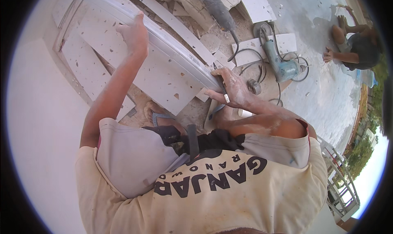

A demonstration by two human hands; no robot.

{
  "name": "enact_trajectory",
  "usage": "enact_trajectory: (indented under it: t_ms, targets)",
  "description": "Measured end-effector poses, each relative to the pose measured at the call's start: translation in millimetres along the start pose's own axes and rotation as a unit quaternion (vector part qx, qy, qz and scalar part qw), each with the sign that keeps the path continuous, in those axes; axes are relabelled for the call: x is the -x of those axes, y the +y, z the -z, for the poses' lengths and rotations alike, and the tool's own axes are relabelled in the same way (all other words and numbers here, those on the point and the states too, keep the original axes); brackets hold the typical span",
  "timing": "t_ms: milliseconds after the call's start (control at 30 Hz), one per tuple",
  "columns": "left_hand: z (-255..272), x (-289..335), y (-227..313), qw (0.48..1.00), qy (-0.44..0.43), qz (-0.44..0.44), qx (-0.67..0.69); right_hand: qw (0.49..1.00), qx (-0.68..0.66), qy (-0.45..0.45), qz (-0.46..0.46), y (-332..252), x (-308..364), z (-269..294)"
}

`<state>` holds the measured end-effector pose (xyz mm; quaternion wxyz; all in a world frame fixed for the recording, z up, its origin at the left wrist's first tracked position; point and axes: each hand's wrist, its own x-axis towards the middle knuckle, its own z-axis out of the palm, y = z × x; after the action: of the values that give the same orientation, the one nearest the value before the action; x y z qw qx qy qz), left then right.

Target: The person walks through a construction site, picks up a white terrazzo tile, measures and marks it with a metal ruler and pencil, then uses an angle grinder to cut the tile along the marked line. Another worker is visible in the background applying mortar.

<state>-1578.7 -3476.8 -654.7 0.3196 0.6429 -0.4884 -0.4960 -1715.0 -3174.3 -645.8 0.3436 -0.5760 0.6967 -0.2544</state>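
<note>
A long white trim strip [176,50] with ridged edges runs slantwise from the upper left to the middle. My left hand [137,35] grips it along its upper part, the fingertips partly hidden behind it. At its lower right end is my dusty right hand [237,88], with a dark pen [224,88] with a pale end between its fingers. The right fingertips touch or nearly touch the strip. Beneath the strip lie broad white tile-like boards [163,82] strewn with small chips.
A teal angle grinder [282,64] with tangled cord lies to the right. A dark power tool [213,7] rests on rubble at the top. White offcuts [256,5] lie around. Another person [360,50] sits low at far right. A pale wall [37,111] borders the left.
</note>
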Motion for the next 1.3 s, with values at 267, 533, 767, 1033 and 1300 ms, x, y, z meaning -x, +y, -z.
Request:
enact_trajectory:
  t_ms: [267, 533, 767, 1033, 1300]
  targets:
    - [14, 24, -15, 0.985, -0.091, -0.018, -0.146, 0.999, -0.045, -0.002, -0.015, 29, 39, -25]
    - [22, 7, -36, 0.967, -0.103, -0.051, -0.226, 0.998, -0.057, 0.02, -0.009, 39, 41, -29]
    - [21, 12, -21, 0.97, -0.151, -0.012, -0.191, 0.996, -0.067, -0.025, -0.054, 35, 38, -19]
    - [27, 7, -19, 0.982, -0.131, -0.022, -0.135, 0.995, -0.08, -0.023, -0.048, 39, 36, -18]
    - [25, 5, -21, 0.98, -0.151, -0.018, -0.127, 0.992, -0.093, -0.039, -0.07, 42, 38, -17]
